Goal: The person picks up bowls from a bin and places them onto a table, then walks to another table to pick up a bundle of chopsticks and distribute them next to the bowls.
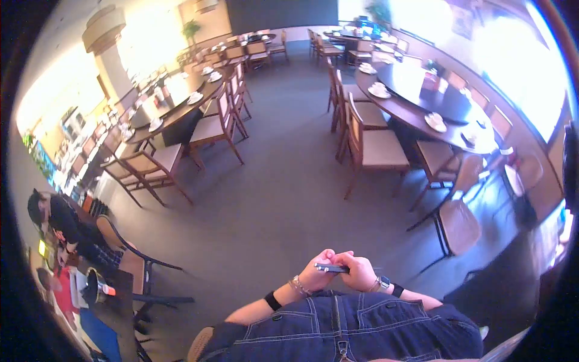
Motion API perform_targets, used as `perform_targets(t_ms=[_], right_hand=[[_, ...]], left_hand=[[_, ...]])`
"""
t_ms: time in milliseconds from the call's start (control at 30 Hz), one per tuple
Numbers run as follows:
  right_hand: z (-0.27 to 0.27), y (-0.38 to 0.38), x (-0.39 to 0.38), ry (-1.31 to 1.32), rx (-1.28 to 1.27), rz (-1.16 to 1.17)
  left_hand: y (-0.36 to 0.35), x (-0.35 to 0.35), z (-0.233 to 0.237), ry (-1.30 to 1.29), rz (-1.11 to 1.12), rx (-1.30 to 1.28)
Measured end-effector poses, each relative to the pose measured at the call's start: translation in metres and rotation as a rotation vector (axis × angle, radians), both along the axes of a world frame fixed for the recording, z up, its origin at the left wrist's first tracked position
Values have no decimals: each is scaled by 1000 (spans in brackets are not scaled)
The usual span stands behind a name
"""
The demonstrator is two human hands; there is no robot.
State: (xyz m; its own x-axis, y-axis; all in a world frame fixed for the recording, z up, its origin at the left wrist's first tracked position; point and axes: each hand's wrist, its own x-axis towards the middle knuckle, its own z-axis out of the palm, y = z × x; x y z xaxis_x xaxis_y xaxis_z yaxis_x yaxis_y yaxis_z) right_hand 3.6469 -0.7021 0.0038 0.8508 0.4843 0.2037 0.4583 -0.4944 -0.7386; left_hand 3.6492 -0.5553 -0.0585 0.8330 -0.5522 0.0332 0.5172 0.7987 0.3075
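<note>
Head view: the grip is a two-handed pinch on a small dark flat device, possibly a phone; it is too small to be sure. The left hand and right hand press closed on its ends, just above the overalls bib. Holding it level and near the bib should steady it. Beyond the bib lies grey floor. Farther off are chairs and a set tabletop, and left of the bib sits a person.
</note>
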Motion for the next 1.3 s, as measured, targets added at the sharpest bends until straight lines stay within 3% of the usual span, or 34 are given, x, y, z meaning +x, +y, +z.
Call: perform_targets(t_ms=[133,167,233,333,467,600,733,967,1300], right_hand=[[21,31,121,35,22,-74],[15,36,149,53,78,-93],[19,48,203,128,89,-111],[3,71,296,221,95,-123],[-19,109,441,125,95,44],[6,154,592,32,11,247],[14,211,710,34,14,286],[-20,315,919,-53,-18,229],[11,418,1215,2,9,45]], left_hand=[[36,127,14,30,-73,46],[39,153,20,135,-26,207],[51,206,29,178,-12,236],[73,297,13,220,13,255],[111,435,-20,203,116,251],[163,556,13,193,133,344],[212,658,29,218,263,373],[320,862,-1,146,450,595],[434,1184,19,-51,233,816]])
